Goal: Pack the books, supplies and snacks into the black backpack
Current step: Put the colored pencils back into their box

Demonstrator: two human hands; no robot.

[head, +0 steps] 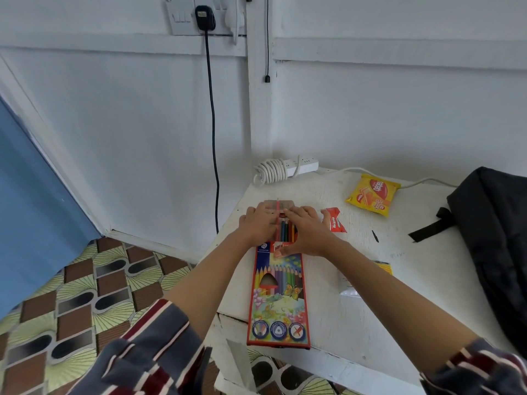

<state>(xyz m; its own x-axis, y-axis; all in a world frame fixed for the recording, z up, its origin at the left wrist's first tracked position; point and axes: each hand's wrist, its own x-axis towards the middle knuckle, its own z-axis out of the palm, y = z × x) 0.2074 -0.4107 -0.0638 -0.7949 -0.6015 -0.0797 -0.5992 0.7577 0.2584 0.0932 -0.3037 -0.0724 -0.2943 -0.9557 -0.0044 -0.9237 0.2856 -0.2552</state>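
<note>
The white counter carries most of what is to be packed, so I judge the task to be at an early stage. The black backpack lies slumped at the counter's right edge, a strap trailing toward the middle. Whether it is unzipped, or has anything inside, cannot be told from here. The coloured-pencil box lies lengthwise near the counter's front-left corner with its far end open, the flap folded back and the pencils showing. Both hands are at that open end. The left hand lies along the box's left side with its fingers reaching onto the flap, and I cannot tell whether it pinches anything. The right hand has its fingers laid straight across the pencil ends and its thumb pressed on the box front. The yellow snack packet sits well apart near the wall, and a small red snack wrapper lies just beside the right hand. A yellow item is half hidden behind the right forearm. One pink pencil stands out between the two hands, reaching past the flap, and seemingly it is being tucked in. Left to do: close the box, then carry it and the snacks over to the backpack. No books show in this view.
</note>
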